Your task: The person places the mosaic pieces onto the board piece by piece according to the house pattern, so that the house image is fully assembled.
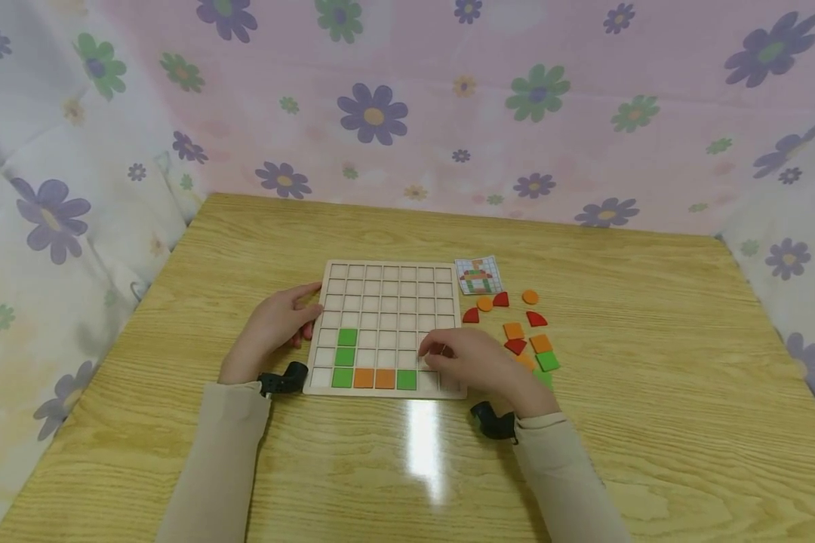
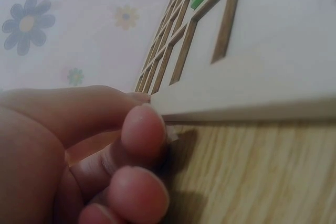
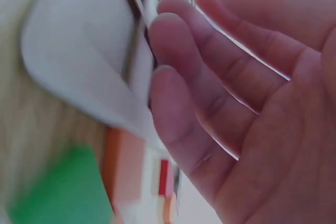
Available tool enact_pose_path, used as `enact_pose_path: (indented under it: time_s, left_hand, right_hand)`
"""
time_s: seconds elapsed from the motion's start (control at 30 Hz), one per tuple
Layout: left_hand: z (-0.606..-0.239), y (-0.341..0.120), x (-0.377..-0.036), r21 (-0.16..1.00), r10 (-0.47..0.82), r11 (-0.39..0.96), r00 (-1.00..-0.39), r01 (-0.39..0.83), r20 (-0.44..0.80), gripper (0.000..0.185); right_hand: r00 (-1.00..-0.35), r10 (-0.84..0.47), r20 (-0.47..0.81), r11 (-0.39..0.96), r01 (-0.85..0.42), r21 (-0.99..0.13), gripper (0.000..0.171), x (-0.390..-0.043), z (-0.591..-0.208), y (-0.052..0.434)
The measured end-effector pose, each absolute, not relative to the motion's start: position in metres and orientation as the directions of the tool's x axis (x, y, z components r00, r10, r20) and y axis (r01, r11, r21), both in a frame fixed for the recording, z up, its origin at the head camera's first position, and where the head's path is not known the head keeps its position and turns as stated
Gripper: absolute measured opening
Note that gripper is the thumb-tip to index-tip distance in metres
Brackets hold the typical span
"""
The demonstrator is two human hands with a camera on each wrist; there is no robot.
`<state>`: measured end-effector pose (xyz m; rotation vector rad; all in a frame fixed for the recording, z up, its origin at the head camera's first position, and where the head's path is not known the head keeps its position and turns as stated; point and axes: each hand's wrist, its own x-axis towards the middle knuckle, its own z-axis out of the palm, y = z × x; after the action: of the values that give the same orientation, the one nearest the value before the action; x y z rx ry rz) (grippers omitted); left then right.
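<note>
Beneath the loose, empty right hand [image 1: 477, 359] lies the grid board [image 1: 389, 321]; the left hand [image 1: 276, 324], unclenched, touches its left edge.

We've got a wood-grain tabletop [image 1: 686, 377], yellowish-brown, glossy enough to throw back a bright white glare patch [image 1: 424, 452] near the front. Back side: pinkish floral cloth [image 1: 421, 45] right behind the table's far edge. Left cloth [image 1: 13, 294] and right cloth [image 1: 811, 219] are whiter, same flower print: purple, green, some orange. We see creases on the left one. Left wrist view: we get the print too, softly blurred.
</note>
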<state>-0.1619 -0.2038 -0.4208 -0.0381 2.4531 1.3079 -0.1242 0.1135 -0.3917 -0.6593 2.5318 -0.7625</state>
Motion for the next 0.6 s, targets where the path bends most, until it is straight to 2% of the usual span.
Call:
enact_pose_path:
  time_s: [0.33, 0.43, 0.6]
  left_hand:
    - [-0.422, -0.204, -0.163, 0.764, 0.144, 0.626, -0.939, -0.158, -0.312, 0.053]
    - [-0.422, -0.203, -0.163, 0.767, 0.140, 0.619, -0.937, -0.169, -0.320, 0.053]
    - [-0.421, -0.203, -0.162, 0.788, 0.144, 0.586, -0.933, -0.188, -0.330, 0.052]
  right_hand:
    - [-0.833, -0.493, -0.249, 0.736, -0.248, -0.630, 0.022, -0.132, -0.382, 0.155]
    - [-0.847, -0.457, -0.272, 0.746, -0.198, -0.636, 0.024, -0.134, -0.379, 0.169]
    - [-0.854, -0.442, -0.274, 0.755, -0.189, -0.627, 0.026, -0.138, -0.379, 0.194]
